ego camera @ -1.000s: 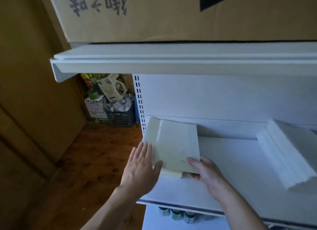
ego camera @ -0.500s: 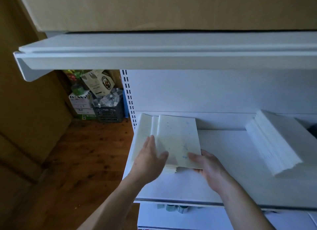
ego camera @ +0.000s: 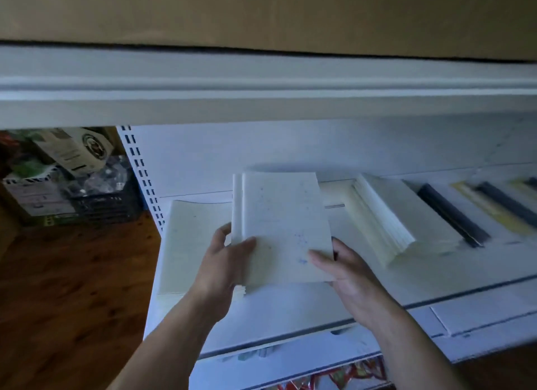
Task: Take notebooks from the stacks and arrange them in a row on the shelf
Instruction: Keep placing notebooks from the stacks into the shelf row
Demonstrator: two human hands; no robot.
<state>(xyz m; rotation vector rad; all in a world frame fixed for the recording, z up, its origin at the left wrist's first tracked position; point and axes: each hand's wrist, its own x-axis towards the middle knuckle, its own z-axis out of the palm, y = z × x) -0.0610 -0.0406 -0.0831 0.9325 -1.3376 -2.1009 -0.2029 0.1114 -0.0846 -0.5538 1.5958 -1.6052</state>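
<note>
Head view: both hands hold a bundle of pale notebooks (ego camera: 286, 227) tilted up above the shelf (ego camera: 290, 314), roughly at its left-centre. The left hand (ego camera: 223, 263) grips the bundle's left edge, thumb across the cover and fingers curled behind. The right hand (ego camera: 350, 273) pinches the lower right corner, thumb on top and fingers underneath. 1 flat notebook (ego camera: 191, 244), or a low pile, lies at the shelf's left end, and a tall leaning stack (ego camera: 389, 215) sits to the right, with dark-edged books (ego camera: 453, 215) beyond it.

By my reading the row has barely begun: 1 place at the left end is filled, and the bundle in hand and the tall stack remain to be laid out.

Against the frame 0.5 s ago, the bundle has come up off the left end and shifted right, uncovering the flat notebook. The camera has swung right, bringing the dark-edged books into sight.
</note>
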